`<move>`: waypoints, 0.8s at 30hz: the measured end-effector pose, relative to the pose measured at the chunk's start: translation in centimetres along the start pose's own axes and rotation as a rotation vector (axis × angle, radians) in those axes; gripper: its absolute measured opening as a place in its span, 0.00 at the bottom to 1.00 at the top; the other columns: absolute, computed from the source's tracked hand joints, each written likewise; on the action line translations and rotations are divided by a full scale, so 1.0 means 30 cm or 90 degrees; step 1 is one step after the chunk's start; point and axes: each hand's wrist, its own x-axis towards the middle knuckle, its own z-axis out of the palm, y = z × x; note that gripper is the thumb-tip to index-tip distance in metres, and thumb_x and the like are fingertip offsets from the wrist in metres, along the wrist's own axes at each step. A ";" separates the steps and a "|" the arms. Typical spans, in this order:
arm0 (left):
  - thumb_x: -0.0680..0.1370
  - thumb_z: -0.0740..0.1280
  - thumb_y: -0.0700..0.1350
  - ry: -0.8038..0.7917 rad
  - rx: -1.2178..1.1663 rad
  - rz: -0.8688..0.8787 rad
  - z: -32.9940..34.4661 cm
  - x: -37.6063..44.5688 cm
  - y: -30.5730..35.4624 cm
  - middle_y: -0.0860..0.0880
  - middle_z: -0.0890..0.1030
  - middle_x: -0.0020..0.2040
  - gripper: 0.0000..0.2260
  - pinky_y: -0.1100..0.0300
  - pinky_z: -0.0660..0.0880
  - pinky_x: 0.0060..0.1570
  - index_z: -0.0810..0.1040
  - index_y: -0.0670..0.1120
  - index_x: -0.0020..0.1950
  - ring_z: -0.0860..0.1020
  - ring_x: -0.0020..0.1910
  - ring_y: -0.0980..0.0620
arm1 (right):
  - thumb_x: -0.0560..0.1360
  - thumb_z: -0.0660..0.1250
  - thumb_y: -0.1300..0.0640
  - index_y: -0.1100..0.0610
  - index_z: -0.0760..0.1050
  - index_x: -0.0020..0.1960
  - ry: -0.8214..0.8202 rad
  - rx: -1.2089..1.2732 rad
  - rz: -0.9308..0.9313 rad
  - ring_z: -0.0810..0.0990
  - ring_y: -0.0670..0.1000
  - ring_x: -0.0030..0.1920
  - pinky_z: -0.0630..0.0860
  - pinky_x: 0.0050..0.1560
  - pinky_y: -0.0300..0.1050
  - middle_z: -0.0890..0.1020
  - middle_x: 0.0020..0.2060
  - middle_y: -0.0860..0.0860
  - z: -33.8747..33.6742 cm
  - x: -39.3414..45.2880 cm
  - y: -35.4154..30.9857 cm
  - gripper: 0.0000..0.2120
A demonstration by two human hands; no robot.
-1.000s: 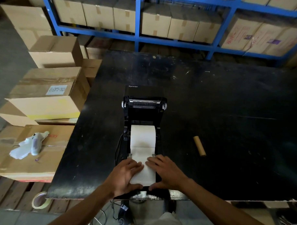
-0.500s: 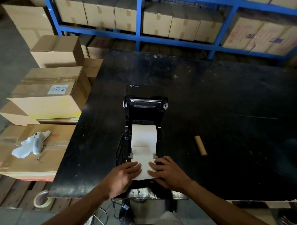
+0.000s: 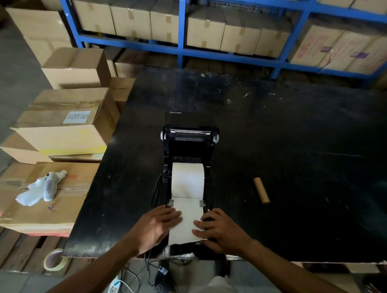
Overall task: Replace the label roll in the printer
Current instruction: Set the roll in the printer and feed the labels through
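A black label printer (image 3: pixel 189 144) stands open on the black table (image 3: pixel 287 132), its lid tipped back. A white label roll (image 3: pixel 187 181) sits in the bay, and its loose end (image 3: pixel 185 225) runs toward me between two grey guides and over the front edge. My left hand (image 3: pixel 158 227) lies flat on the strip's left side. My right hand (image 3: pixel 218 231) presses its right side with spread fingers. An empty brown cardboard core (image 3: pixel 261 190) lies on the table to the right of the printer.
Cardboard boxes (image 3: pixel 64 124) are stacked left of the table, with a crumpled white bag (image 3: pixel 42 188) on one. A tape roll (image 3: pixel 54 261) lies on the pallet floor. A power strip (image 3: pixel 114 287) and cables sit below the table edge. Blue shelving (image 3: pixel 181 25) with boxes stands behind.
Both hands have slid a little on the label strip; the left hand now sits further to the left. The strip's end reaches over the printer's front edge.
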 end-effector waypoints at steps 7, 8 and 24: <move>0.73 0.64 0.45 0.009 -0.009 0.021 -0.010 -0.015 0.012 0.57 0.79 0.66 0.21 0.56 0.70 0.70 0.79 0.55 0.66 0.77 0.65 0.56 | 0.75 0.62 0.41 0.48 0.69 0.70 -0.071 0.018 0.021 0.73 0.51 0.62 0.69 0.62 0.49 0.77 0.63 0.49 -0.018 0.005 -0.015 0.25; 0.74 0.62 0.46 0.010 -0.011 0.019 -0.013 -0.016 0.014 0.57 0.79 0.66 0.21 0.55 0.70 0.69 0.79 0.55 0.66 0.77 0.65 0.56 | 0.74 0.62 0.41 0.49 0.67 0.71 -0.078 -0.002 0.032 0.72 0.52 0.63 0.68 0.64 0.50 0.76 0.64 0.50 -0.014 0.004 -0.010 0.28; 0.73 0.68 0.48 -0.057 0.019 0.029 -0.003 -0.028 0.031 0.59 0.79 0.66 0.22 0.53 0.64 0.67 0.77 0.56 0.68 0.76 0.65 0.54 | 0.74 0.60 0.50 0.46 0.74 0.63 -0.055 -0.040 -0.002 0.77 0.50 0.58 0.75 0.57 0.48 0.79 0.59 0.48 0.003 -0.011 -0.007 0.18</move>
